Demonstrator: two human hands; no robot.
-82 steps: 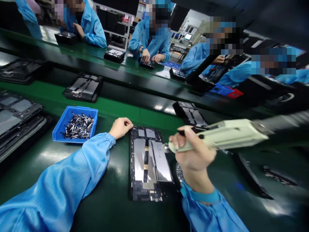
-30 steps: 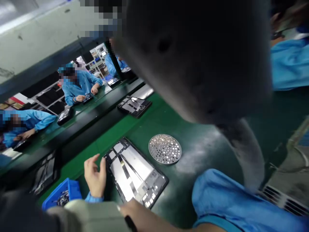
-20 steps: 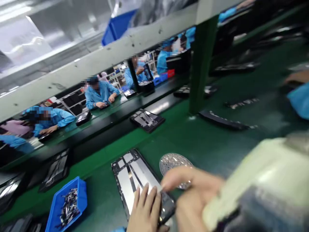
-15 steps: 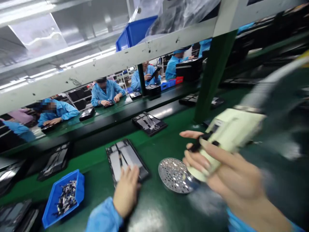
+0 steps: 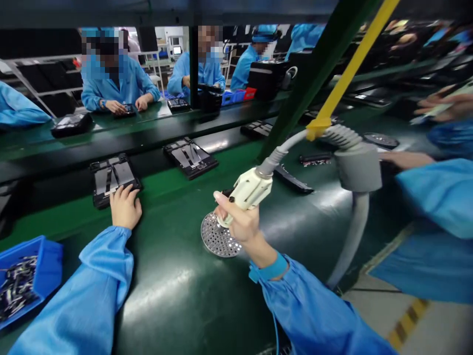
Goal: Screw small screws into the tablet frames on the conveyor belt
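Observation:
My left hand [image 5: 124, 207] rests with curled fingers on the near edge of an open tablet chassis [image 5: 113, 177] that lies on the green conveyor belt. My right hand [image 5: 239, 223] is wrapped round a cream electric screwdriver [image 5: 248, 190], whose tip points down onto a round perforated screw tray [image 5: 216, 240]. A grey hose runs from the screwdriver up to a yellow bar [image 5: 351, 64].
A blue bin [image 5: 40, 261] of small metal parts sits at the far left. Another chassis [image 5: 190, 157] lies further along the belt. A green post [image 5: 306, 74] stands ahead. A neighbouring person's blue sleeve [image 5: 436, 197] is close on the right. Several workers sit across the line.
My left hand has slid the chassis away onto the belt. My right hand brought the screwdriver down onto the screw tray. The view has swung downward.

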